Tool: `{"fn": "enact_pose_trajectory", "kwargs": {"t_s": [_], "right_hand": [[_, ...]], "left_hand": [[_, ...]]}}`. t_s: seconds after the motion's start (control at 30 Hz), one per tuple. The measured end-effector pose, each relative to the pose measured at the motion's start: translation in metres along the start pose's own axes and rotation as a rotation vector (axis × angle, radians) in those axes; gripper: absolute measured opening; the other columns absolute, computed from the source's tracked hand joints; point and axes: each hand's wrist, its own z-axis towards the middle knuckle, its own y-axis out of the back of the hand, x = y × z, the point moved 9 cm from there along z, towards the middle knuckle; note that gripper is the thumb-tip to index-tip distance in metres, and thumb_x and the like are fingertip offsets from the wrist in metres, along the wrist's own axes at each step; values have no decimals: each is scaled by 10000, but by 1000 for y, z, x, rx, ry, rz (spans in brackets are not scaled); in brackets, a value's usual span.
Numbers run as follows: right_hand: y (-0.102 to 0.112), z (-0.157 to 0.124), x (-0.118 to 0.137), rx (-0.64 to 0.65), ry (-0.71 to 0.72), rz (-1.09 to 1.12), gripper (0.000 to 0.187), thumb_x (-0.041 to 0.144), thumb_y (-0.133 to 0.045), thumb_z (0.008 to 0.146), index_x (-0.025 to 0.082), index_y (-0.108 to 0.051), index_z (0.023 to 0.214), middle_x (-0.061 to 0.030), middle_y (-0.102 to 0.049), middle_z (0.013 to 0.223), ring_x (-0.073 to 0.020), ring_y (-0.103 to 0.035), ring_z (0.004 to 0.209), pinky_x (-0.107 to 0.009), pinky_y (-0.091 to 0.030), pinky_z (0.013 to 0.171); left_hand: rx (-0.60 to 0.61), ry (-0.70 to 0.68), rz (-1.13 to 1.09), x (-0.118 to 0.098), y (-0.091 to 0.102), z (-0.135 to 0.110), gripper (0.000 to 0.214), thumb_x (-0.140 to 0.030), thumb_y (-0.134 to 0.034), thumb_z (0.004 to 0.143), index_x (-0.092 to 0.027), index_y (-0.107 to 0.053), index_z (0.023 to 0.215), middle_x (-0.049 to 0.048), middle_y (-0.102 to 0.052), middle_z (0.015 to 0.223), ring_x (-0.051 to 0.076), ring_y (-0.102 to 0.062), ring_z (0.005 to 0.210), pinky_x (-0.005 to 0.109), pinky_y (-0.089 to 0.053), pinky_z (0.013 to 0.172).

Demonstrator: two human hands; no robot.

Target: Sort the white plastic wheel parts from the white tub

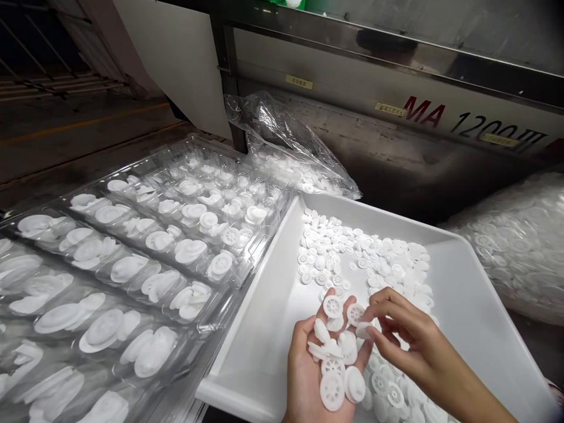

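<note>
My left hand (308,376) lies palm up over the white tray (273,305), cupping several white plastic wheels (337,364). My right hand (405,338) reaches in from the right, its fingertips pinched on one white wheel (363,330) at the edge of that pile. More loose white wheels (365,252) are scattered across the tray's far and right parts.
Clear blister trays (145,258) filled with white wheels lie to the left. A clear plastic bag (291,153) of wheels sits behind the tray, and a larger full bag (520,247) at the right. A machine panel marked MA 1200 (462,117) runs along the back.
</note>
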Motion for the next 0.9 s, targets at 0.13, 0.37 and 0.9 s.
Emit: {"fn": "enact_pose_trajectory", "kwargs": {"t_s": [0.13, 0.37, 0.9], "right_hand": [[-7, 4, -10, -12, -150, 227, 181, 389, -492, 876, 235, -555, 803, -30, -511, 849, -170, -468, 769, -283, -407, 621], [-18, 3, -20, 14, -298, 353, 249, 439, -475, 878, 216, -533, 785, 12, -464, 701, -127, -405, 631, -242, -327, 522], [1, 2, -19, 21, -225, 397, 136, 221, -514, 866, 271, -477, 987, 15, -471, 857, -139, -418, 777, -253, -374, 625]], "left_hand": [[-26, -48, -38, -5, -3, -2, 526, -226, -475, 788, -227, -437, 1313, 144, -628, 1191, 284, -561, 1121, 484, -381, 974], [-48, -66, -103, -9, -1, -2, 461, -244, -546, 747, -295, -562, 1204, 95, -665, 1141, 304, -556, 1125, 521, -350, 1006], [-45, -138, 40, -16, -2, -1, 310, -268, -542, 733, -252, -699, 1000, 122, -646, 1162, 341, -509, 1169, 574, -332, 1007]]}}
